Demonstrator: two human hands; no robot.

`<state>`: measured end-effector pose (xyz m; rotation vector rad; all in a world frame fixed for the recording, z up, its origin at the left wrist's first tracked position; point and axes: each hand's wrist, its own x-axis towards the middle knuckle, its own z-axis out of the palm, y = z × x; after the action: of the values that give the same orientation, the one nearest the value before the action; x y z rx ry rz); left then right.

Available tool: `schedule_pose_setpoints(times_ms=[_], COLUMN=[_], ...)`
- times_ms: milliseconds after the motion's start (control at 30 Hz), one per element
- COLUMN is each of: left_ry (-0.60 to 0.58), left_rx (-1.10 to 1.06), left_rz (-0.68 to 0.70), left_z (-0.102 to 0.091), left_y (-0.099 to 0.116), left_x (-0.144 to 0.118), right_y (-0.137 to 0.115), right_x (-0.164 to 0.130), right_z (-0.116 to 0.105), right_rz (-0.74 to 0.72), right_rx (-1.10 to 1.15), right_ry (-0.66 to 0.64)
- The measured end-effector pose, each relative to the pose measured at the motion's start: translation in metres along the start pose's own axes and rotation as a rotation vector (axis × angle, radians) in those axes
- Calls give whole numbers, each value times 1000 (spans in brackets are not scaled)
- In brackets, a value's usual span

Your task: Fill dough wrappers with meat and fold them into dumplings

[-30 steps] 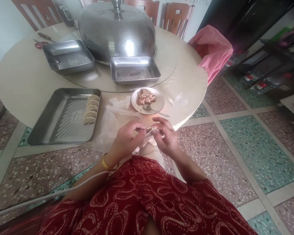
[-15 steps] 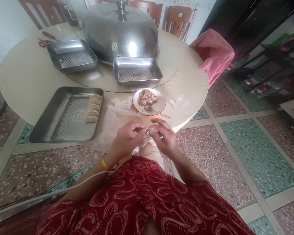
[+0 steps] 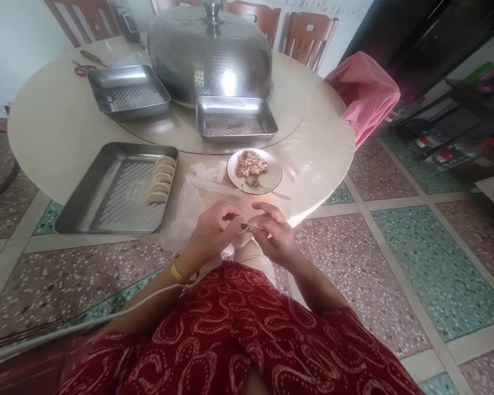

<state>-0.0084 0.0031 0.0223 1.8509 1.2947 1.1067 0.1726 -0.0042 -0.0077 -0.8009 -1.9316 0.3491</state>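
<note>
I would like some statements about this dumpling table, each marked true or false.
1. Both hands pinch one dumpling wrapper between them. True: the left hand and right hand meet on it, with filling showing.
2. The nearest tray holds no dumplings. False: a row of dumplings lies along its right side.
3. A spoon rests on the plate of filling. True.
4. The metal dome sits on the floor. False: it stands on the table, behind two smaller trays.
5. A pink cloth hangs at the table's right. True.
</note>
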Motion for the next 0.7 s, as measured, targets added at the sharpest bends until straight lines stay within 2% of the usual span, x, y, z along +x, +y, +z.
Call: schedule_pose_setpoints(times_ms=[100,200,300,433,567,700], left_ry=[-13,-28,-71,-88,-82,-70], left_rx=[-20,-47,-59,-26,3,20], left_rz=[-2,9,82,155,144,78], left_z=[0,-3,-7,-10,-10,-7], left_y=[0,-1,-3,-2,0,2], left_x=[-1,-4,-6,-5,-2,-1], right_y=[0,0,0,-1,-2,-2], right_x=[-1,-1,-1,0,0,-1], right_z=[1,-1,-2,-1,0,0], right_rz=[-29,32,90,90,66,21], right_rx=[-7,-7,4,8,5,-3], right_ry=[-23,-5,22,15,4,-19])
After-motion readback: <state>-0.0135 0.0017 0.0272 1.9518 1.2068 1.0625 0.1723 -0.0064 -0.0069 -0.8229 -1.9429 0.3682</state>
